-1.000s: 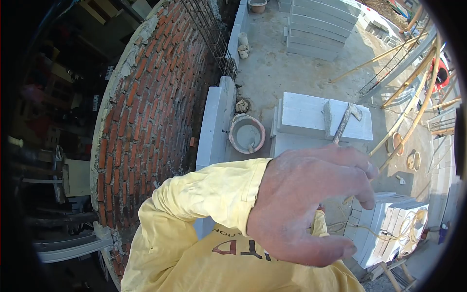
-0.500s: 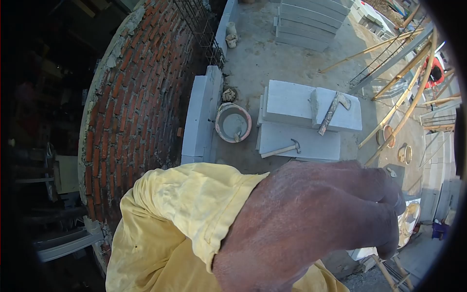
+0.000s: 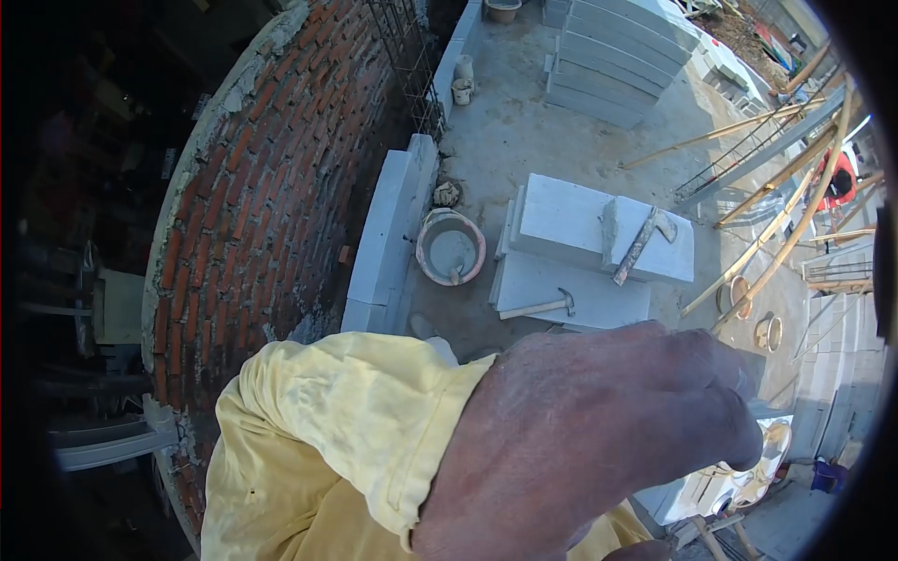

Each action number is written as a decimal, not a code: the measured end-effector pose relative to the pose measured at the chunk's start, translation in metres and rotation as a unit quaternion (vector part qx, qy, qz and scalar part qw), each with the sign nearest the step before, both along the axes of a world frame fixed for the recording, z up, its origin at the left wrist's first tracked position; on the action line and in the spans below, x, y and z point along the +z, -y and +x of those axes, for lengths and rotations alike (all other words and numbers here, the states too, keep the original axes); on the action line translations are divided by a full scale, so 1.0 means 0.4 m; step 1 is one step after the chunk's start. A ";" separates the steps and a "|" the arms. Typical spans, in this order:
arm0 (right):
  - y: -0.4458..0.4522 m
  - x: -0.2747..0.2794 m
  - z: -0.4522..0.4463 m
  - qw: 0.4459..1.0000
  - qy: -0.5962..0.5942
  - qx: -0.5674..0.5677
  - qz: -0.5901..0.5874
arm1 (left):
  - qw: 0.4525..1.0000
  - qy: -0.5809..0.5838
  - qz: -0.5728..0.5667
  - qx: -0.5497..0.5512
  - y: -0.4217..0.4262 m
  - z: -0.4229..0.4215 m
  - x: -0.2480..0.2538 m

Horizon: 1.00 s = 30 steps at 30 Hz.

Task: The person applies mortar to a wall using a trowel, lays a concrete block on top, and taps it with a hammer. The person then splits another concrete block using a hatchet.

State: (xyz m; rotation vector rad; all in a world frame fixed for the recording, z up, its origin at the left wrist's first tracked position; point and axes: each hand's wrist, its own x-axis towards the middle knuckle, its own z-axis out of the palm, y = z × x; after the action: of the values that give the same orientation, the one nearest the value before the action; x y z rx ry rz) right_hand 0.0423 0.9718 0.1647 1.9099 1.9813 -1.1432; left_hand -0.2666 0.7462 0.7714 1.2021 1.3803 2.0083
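My left hand (image 3: pixel 599 421) is very close to the camera, reaching across to the right from a yellow sleeve (image 3: pixel 346 402). Its back faces me and the fingers curl downward out of sight. Whatever they hold, if anything, is hidden. A small patch of skin at the bottom edge may belong to my right hand (image 3: pixel 641 552), but its fingers do not show. Beyond the left hand, a claw hammer (image 3: pixel 538 307) lies on a lower pale block (image 3: pixel 580 290). A hatchet (image 3: pixel 641 245) rests on the upper blocks (image 3: pixel 561 215).
A bucket of grey mortar (image 3: pixel 451 248) stands beside a low block wall (image 3: pixel 379 243). On the left rises a brick wall (image 3: pixel 271 206). Stacked blocks (image 3: pixel 617 65) stand at the back. Bamboo poles (image 3: pixel 795 224) lean at right, near a person in red (image 3: pixel 837 182).
The view has shifted slightly, so the blocks and bucket sit lower in the picture. My left hand has moved a little left, its fingers still curled. The hammer and hatchet stay put.
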 end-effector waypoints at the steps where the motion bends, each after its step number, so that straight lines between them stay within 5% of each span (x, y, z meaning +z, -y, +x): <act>1: 0.001 -0.007 -0.006 1.000 -0.004 0.000 -0.002 | 0.998 -0.053 -0.023 -0.019 0.010 -0.032 -0.019; 4: 0.004 -0.061 0.013 1.000 -0.003 0.010 -0.018 | 0.982 -0.142 -0.111 -0.052 0.026 -0.090 -0.128; 8: 0.045 -0.089 0.070 0.997 0.061 0.020 -0.052 | 0.919 -0.052 -0.389 0.036 0.051 -0.104 -0.469; 11: 0.100 -0.013 0.085 0.983 0.157 0.057 -0.079 | 0.778 -0.005 -0.617 0.118 0.159 -0.116 -0.800; 13: 0.098 -0.132 0.179 0.967 0.198 0.146 -0.069 | 0.711 0.046 -0.693 0.107 0.289 -0.102 -1.017; 14: 0.106 -0.099 0.167 0.974 0.198 0.084 -0.073 | 0.677 0.102 -0.716 0.136 0.372 -0.073 -1.133; 16: 0.120 -0.005 0.146 0.976 0.198 -0.038 -0.080 | 0.577 0.182 -0.795 0.052 0.496 -0.051 -1.256; 17: 0.088 -0.040 0.168 0.969 0.200 0.106 -0.103 | 0.515 0.179 -0.837 0.049 0.548 -0.027 -1.296; 20: 0.073 0.001 0.149 0.989 0.127 -0.003 -0.077 | 0.387 0.158 -0.909 -0.004 0.672 0.012 -1.359; 24: 0.062 -0.078 0.133 0.995 -0.003 -0.102 0.006 | 0.534 0.074 -0.842 -0.008 0.670 -0.038 -1.362; 27: 0.062 -0.018 0.030 0.991 -0.047 -0.111 0.052 | 0.627 0.163 -0.741 0.179 0.581 -0.058 -1.287; 30: 0.067 0.020 -0.046 0.989 -0.082 -0.096 0.080 | 0.691 0.197 -0.667 0.196 0.494 -0.096 -1.243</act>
State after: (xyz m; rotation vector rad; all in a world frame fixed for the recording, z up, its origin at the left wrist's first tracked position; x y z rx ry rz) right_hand 0.0238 0.9452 0.1727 2.1925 2.0662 -1.2622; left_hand -0.3049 0.5487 0.2743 -0.2055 2.2068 0.7482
